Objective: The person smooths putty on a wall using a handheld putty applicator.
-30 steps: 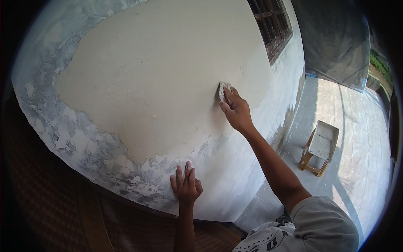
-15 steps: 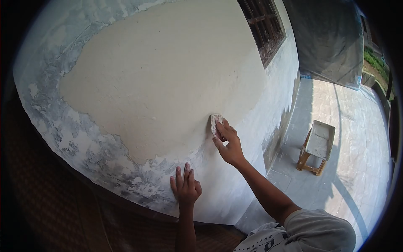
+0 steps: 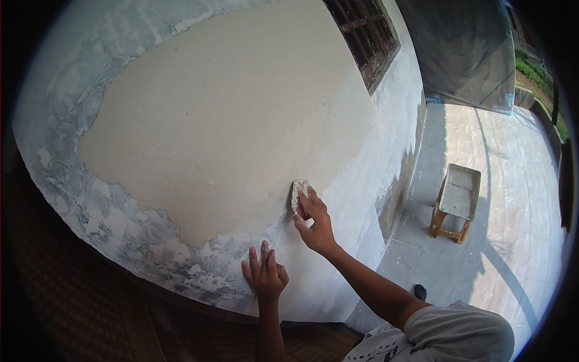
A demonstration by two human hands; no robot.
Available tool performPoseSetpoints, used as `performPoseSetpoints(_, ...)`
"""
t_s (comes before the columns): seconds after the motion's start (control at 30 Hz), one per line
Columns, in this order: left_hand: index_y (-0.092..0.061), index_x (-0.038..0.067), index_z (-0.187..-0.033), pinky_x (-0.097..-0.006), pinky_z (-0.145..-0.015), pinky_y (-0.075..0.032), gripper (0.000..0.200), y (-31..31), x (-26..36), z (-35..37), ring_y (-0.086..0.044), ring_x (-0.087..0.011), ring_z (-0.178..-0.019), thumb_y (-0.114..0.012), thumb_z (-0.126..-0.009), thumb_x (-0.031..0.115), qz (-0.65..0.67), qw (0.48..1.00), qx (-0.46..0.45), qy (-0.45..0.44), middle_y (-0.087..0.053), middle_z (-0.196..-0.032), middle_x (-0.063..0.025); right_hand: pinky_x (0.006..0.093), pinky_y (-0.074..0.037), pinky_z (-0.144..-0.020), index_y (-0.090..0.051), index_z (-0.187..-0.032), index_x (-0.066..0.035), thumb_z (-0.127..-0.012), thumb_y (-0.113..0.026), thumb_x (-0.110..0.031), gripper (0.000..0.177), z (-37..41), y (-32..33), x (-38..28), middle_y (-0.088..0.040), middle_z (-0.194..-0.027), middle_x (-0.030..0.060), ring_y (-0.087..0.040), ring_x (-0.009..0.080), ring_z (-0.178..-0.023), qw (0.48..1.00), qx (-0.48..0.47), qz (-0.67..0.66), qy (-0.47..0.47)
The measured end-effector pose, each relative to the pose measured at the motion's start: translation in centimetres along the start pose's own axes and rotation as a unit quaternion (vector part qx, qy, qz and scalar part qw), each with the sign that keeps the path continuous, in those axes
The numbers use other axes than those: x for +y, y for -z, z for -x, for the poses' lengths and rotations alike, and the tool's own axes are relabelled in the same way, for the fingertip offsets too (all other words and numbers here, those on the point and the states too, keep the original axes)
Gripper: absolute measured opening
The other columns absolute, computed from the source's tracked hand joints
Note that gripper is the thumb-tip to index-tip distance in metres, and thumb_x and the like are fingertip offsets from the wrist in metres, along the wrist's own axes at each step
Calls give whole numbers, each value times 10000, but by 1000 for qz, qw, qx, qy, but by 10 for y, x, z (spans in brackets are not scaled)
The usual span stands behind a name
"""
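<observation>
My right hand [image 3: 315, 226] grips a flat, whitish sanding block [image 3: 299, 196] with reddish-brown stains. The block is pressed against the wall near the lower right edge of a broad cream-coloured patch [image 3: 241, 114]. Lower and to the left, my left hand [image 3: 265, 274] rests with outstretched fingers on the wall and holds nothing. Pale dust shows on its fingertips. Around the cream patch, the wall surface [image 3: 181, 259] is rough, mottled white and grey.
A brown-framed window [image 3: 367, 36] is set high in the wall. On the tiled floor [image 3: 416, 235] to the right, a brown stool [image 3: 449, 228] carries a white-smeared tray [image 3: 459, 192]. A dark sheet [image 3: 461, 54] hangs behind it.
My right hand has slid the sanding block slightly downward along the wall. My left hand stays in nearly the same place. The view has shifted a little, and a dark foot tip now shows below.
</observation>
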State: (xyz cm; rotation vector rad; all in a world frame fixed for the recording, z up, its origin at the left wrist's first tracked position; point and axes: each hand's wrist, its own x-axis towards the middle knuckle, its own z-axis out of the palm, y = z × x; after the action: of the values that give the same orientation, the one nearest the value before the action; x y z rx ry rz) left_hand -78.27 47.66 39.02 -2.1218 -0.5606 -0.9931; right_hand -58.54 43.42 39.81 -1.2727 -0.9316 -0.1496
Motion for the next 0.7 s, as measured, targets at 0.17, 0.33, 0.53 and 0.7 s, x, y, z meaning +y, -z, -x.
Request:
performPoseSetpoints(0.17,-631,71,-1104,-575,-1204,-148,262,-1,0,2,-469,-396,-1399,-515,-879,141,5,1000,-4,9,-665,-1344,-111,334,-384,-1082,-359,-1540,-3,-939,-596,-154,663,22,35,-10,-459,-1503,141,-529,211,-1219,855,-85,-430,-279)
performPoseSetpoints(0.33,-631,69,-1108,-581,-1206,-132,267,-1,2,3,-461,-394,-1406,-509,-880,139,0,1000,-6,8,-665,-1344,-113,398,-397,-1102,-283,-1548,-31,-964,-594,-352,735,-7,64,-6,-516,-1366,99,-514,242,-1268,744,-99,-619,-230)
performPoseSetpoints(0.53,-644,59,-1083,-580,-1207,-131,255,-3,2,4,-459,-391,-1409,-507,-882,134,-2,1000,3,5,-672,-1332,-115,435,-401,-1119,-325,-1516,-28,-966,-620,-506,786,-44,76,6,-496,-1425,147,-496,338,-1318,711,-115,-667,-192)
performPoseSetpoints(0.7,-651,56,-1069,-579,-1207,-131,250,-3,2,3,-460,-390,-1409,-504,-883,135,-6,1000,8,4,-675,-1328,-114,479,-428,-1083,-324,-1527,-37,-1034,-481,-525,711,-76,85,-1,-509,-1435,156,-491,339,-1332,704,-90,-683,-173)
